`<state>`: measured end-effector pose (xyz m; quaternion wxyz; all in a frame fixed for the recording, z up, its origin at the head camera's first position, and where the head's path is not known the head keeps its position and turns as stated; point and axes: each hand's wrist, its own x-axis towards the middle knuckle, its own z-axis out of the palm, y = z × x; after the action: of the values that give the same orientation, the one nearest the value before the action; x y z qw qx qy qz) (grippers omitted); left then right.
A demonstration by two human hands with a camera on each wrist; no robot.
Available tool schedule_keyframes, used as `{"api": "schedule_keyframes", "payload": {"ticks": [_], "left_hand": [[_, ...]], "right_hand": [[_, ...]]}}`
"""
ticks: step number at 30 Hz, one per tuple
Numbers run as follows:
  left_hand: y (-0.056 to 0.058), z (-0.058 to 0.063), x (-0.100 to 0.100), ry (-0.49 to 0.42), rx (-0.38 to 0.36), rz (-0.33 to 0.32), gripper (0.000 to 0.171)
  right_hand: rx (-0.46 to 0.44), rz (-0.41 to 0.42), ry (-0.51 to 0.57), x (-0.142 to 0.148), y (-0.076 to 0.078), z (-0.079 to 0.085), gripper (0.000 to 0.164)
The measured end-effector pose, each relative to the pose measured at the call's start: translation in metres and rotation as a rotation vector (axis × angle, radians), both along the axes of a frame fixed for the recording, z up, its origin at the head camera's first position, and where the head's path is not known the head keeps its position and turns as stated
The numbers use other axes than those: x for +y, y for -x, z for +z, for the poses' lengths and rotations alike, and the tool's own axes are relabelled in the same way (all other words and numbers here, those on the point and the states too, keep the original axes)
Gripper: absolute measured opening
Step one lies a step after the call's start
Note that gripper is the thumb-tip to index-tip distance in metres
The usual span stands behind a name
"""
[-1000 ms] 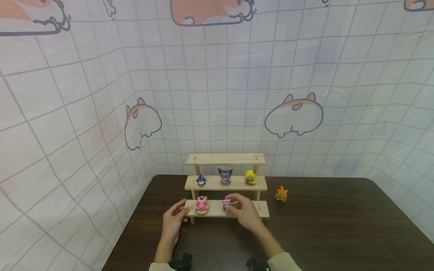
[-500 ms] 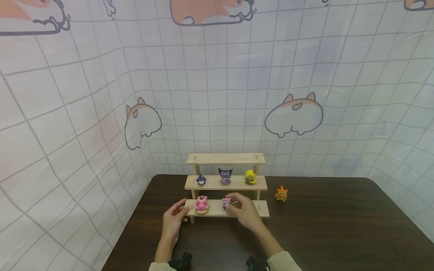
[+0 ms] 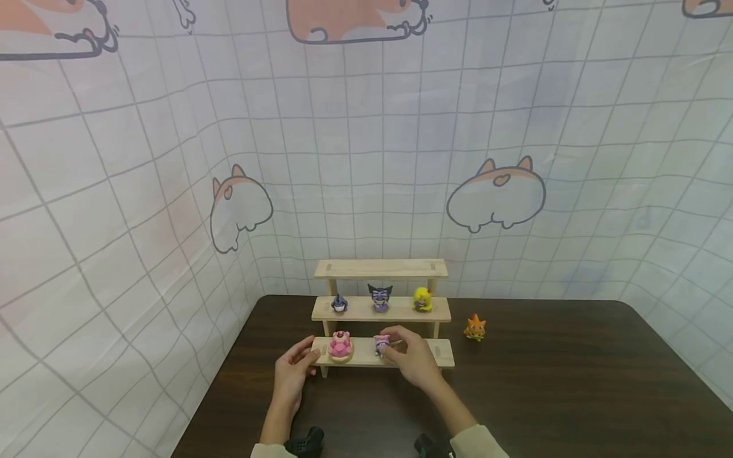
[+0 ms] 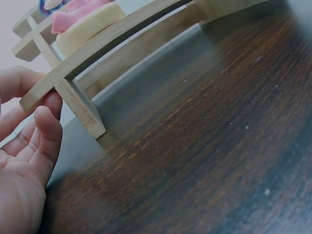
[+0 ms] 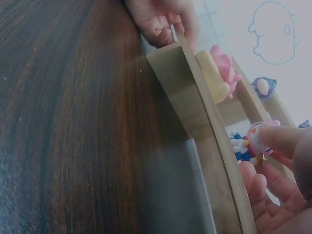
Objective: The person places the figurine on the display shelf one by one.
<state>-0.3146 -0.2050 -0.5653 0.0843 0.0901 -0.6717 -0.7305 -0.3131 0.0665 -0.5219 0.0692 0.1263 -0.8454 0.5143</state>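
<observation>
The right hand [image 3: 413, 360] pinches a small pink-headed figure [image 3: 382, 344] on the lowest tier of the wooden stepped shelf [image 3: 441, 352] while the left hand [image 3: 293, 369] grips that tier's left end (steadying it, apparently), so placing seems underway, and a gentle release upright comes next.

Six figurines [image 3: 381, 297], one shelf [image 3: 380, 269]

Small toy held on the wooden shelf

The right hand [image 5: 285, 180] pinches a little blue and pink toy [image 5: 249, 143] with its fingertips [image 5: 273, 136] on the low wooden shelf [image 5: 204, 122]. Farther along sits a pink toy on a cream base [image 5: 218, 73]. The left hand [image 5: 161, 19] holds the shelf's far end. The shelf stands on the dark bench [image 5: 73, 122].
</observation>
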Motion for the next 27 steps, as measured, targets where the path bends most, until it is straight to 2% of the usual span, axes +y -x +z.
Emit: {"api": "schedule_keyframes", "payload": {"ticks": [11, 19, 23, 27], "left_hand": [[0.0, 0.001, 0.001, -0.002, 0.004, -0.005, 0.043], [0.0, 0.0, 0.0, -0.002, 0.007, 0.002, 0.042], [-0.001, 0.0, 0.0, 0.001, 0.012, 0.004, 0.042], [-0.001, -0.001, 0.0, -0.005, 0.022, 0.007, 0.042]], "right_hand": [[0.02, 0.001, 0.013, 0.001, -0.001, -0.001, 0.026], [-0.013, 0.029, 0.021, 0.006, 0.0, -0.001, 0.035], [-0.052, 0.088, 0.031, 0.016, 0.003, 0.0, 0.036], [-0.093, 0.204, 0.047, 0.034, 0.005, 0.006, 0.036]]}}
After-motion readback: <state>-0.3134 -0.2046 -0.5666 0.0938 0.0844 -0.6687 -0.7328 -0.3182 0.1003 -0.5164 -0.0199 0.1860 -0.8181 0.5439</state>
